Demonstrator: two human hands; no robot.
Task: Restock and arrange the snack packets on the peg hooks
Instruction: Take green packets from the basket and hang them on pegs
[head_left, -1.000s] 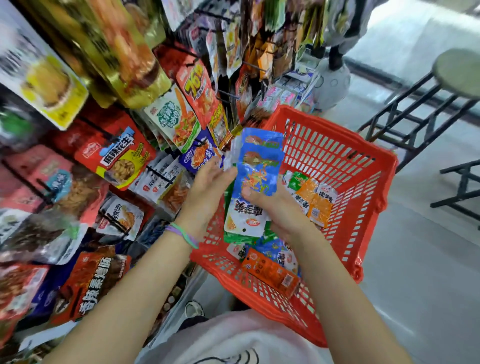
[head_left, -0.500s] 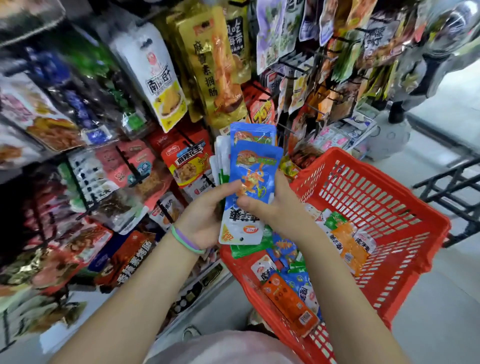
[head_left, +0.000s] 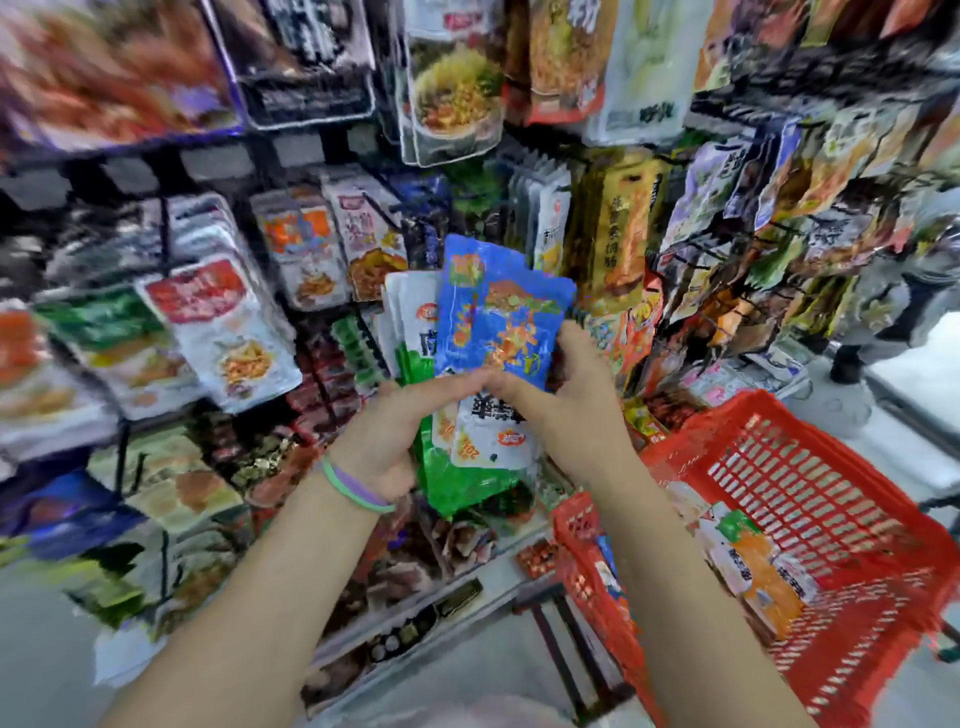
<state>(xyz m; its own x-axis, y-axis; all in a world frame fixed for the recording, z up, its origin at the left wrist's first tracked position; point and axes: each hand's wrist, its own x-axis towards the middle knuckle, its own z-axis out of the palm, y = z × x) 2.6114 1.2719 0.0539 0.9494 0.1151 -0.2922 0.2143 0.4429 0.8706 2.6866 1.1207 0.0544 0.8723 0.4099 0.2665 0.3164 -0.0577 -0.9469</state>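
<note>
Left hand (head_left: 387, 441) and right hand (head_left: 563, 400) both grip a fanned stack of blue snack packets (head_left: 498, 322), apparently green ones behind; red basket (head_left: 841, 467) right, blurry.

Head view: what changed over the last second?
Both hands, left hand and right hand, lifted the fanned stack of packets from over the red basket up toward the peg hooks. View swung up and left, so the basket now sits lower right. Unchanged: both hands hold the stack; blue packet in front; none hung yet.
</note>
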